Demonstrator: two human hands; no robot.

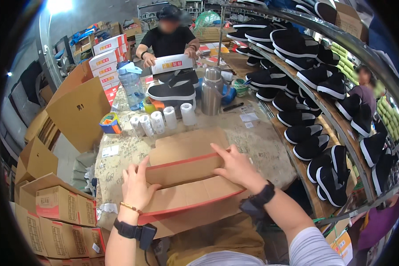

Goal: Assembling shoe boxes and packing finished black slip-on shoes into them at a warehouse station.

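A brown cardboard shoe box [188, 195] with red edges lies open in front of me, partly folded up, with its wide flap [181, 144] spread on the table beyond it. At the box's left end, my left hand [136, 184] grips the wall, thumb inside and fingers outside. My right hand [236, 166] holds the right end, its index finger stretched toward the far red edge and its thumb at the near side. Nothing shows inside the box.
Several white label rolls [157, 123], a steel flask [213, 91], a water jug [131, 86] and black shoes [172, 91] stand beyond the box. A co-worker [169, 40] holds a white shoe box opposite. Shoe racks [312, 97] rise on the right; cartons [60, 206] stack at left.
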